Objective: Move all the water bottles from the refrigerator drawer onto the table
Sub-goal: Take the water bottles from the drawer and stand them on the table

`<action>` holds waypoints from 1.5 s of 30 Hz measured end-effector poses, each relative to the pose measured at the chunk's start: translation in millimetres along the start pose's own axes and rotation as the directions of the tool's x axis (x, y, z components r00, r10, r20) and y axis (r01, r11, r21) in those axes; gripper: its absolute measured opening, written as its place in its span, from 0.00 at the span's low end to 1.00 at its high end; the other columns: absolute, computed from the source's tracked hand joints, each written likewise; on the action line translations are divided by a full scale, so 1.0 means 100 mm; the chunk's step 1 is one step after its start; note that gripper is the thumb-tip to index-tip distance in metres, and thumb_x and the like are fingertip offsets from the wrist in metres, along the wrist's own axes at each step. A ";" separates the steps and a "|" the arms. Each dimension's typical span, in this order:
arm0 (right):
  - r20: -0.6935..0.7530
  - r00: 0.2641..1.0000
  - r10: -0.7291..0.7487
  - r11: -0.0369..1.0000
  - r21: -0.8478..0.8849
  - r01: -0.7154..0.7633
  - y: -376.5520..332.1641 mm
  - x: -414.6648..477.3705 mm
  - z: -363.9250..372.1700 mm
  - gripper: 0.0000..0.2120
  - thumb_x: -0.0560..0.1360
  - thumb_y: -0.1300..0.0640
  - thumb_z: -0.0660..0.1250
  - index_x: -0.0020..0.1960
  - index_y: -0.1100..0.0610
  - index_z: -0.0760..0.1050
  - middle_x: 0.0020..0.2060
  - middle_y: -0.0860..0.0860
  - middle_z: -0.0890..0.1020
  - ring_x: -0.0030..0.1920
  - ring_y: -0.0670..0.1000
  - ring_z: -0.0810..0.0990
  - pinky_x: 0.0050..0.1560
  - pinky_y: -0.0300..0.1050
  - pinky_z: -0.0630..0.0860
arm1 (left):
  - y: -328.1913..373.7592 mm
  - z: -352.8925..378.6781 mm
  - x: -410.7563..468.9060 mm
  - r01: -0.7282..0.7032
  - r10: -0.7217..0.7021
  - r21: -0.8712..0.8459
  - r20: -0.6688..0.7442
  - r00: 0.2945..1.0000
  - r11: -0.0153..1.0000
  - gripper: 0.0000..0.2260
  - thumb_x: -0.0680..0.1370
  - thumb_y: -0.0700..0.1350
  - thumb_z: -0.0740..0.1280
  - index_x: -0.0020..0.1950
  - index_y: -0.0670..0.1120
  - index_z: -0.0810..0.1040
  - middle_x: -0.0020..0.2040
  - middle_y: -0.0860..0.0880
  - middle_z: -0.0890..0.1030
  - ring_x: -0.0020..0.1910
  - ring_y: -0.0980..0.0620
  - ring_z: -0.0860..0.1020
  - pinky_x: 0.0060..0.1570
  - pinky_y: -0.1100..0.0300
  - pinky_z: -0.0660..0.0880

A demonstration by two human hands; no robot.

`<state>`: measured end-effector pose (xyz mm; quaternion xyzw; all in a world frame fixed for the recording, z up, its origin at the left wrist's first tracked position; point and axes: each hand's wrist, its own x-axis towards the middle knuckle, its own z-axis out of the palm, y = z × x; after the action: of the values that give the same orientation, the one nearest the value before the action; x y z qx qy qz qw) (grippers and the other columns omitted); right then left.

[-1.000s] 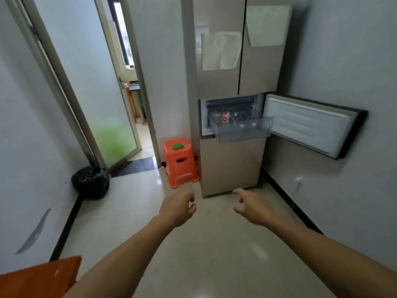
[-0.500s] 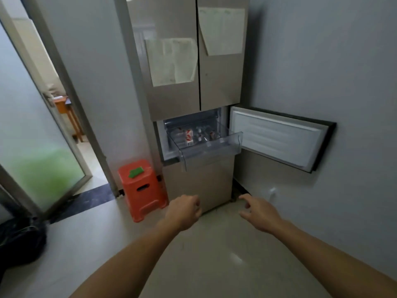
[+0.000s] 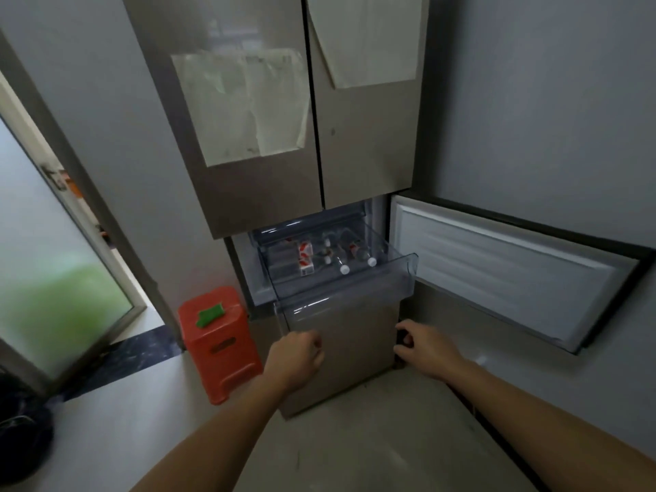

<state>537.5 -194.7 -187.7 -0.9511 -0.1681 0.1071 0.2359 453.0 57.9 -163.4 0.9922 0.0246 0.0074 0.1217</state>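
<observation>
The refrigerator [image 3: 291, 143] has its small lower door [image 3: 504, 275] swung wide toward 3 o'clock, and the clear plastic drawer [image 3: 344, 296] is pulled out over the lower panel, presumably so the contents can be reached from above. Inside it, the water bottles [image 3: 349, 255] lie on their sides with white caps pointing toward the front, on the drawer's 3 o'clock side; how many there are is hard to tell through the glare. At their 9 o'clock sit small red-and-white cartons [image 3: 304, 257], which are not part of the job.

Both hands are empty and low, below the drawer's front lip. The left hand [image 3: 296, 360] is curled into a loose fist at 6 o'clock from the drawer's left corner; the right hand [image 3: 424, 344] is half open, fingers bent, at 5 o'clock from the drawer, near the refrigerator's lower right edge. Neither touches a bottle, so no bottle looks lifted yet. The table is not in view.

Two pale paper sheets [image 3: 245, 104] are stuck on the upper doors; any writing on them is too faint to read. The red bottle labels and carton print are also too small to make out. An orange stool [image 3: 220, 342] stands at 9 o'clock from the refrigerator
</observation>
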 end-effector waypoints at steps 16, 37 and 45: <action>-0.013 0.999 -0.050 0.998 0.029 0.051 -0.13 2.57 -0.31 0.15 0.75 0.49 0.67 0.60 0.52 0.77 0.44 0.46 0.80 0.45 0.47 0.78 0.45 0.41 0.72 | -0.79 0.35 2.33 0.092 -0.098 -0.143 -0.034 0.995 0.985 0.09 0.77 0.50 0.62 0.52 0.47 0.77 0.49 0.47 0.82 0.47 0.46 0.79 0.44 0.54 0.75; 0.356 0.904 0.238 0.947 0.120 -0.296 0.23 5.06 1.10 0.25 0.68 0.41 0.71 0.53 0.61 0.77 0.49 0.60 0.83 0.46 0.60 0.83 0.47 0.55 0.81 | -1.00 0.81 2.77 0.429 -0.366 -0.223 0.275 0.889 0.875 0.10 0.76 0.55 0.62 0.51 0.51 0.77 0.39 0.49 0.83 0.45 0.49 0.79 0.43 0.57 0.74; 0.456 0.875 0.160 0.982 0.017 -0.189 0.45 4.65 0.35 0.25 0.69 0.54 0.73 0.64 0.59 0.72 0.53 0.57 0.82 0.46 0.56 0.81 0.41 0.40 0.78 | -0.91 0.91 3.50 0.343 -0.330 -0.023 0.225 0.917 0.939 0.11 0.78 0.50 0.61 0.58 0.47 0.74 0.57 0.45 0.77 0.53 0.44 0.77 0.51 0.52 0.76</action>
<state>968.1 -45.3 -297.3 -0.9036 -0.1284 0.3514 0.2086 800.5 141.9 -270.8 0.9637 0.1811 -0.1215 0.1540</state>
